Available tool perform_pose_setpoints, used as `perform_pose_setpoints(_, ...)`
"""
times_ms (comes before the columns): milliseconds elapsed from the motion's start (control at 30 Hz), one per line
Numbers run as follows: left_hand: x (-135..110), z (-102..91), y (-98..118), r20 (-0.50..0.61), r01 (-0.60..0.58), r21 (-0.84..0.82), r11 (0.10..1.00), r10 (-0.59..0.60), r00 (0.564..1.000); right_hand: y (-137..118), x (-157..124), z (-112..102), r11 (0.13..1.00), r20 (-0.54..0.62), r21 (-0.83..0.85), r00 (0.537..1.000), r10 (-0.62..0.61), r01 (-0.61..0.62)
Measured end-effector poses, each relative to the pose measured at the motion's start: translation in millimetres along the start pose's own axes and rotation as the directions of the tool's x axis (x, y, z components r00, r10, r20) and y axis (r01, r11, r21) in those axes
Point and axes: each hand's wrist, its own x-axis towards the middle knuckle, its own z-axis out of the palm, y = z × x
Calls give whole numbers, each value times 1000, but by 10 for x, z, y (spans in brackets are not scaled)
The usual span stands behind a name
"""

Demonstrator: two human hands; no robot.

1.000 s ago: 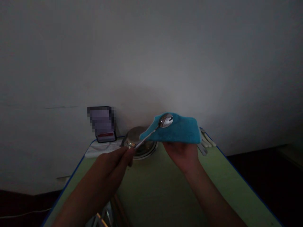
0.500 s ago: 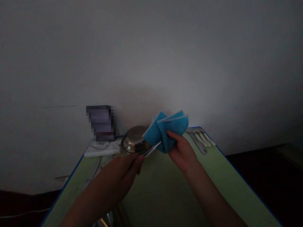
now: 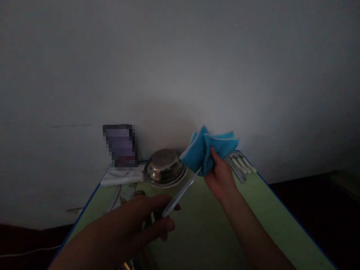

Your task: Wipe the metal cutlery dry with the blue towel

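Blue cloth | clasped in right hand | left hand loosely around metal handle

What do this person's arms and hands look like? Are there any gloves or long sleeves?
No gloves: the left hand and right hand are both bare. No sleeve shows on the left forearm or the right forearm, and I see no watch or bracelet. The picture is too dim to make out small markings.
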Motion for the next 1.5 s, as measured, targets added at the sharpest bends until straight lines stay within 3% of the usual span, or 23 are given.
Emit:
perform_pose_setpoints(167,11,-21,-10,1,-35,-34,999,35,999,8,-3,1,1000,-21,4,1000,17,-17)
perform_pose_setpoints(600,-20,-40,-71,0,-61,35,998,61,998,29,-27,-25,974,-75,-140,979,-190,178)
perform_pose_setpoints(1033,267,-29,99,-8,-88,-122,989,88,996,301,-301,38,971,-5,-222,996,92,-91)
perform_pose_setpoints(1300,333,9,144,-98,-9,43,999,13,995,359,-332,41,968,-3,-236,996,89,-88)
perform_pose_setpoints(1500,365,75,203,-88,-8,187,982,25,996,354,-325,36,972,-12,-212,995,103,-103)
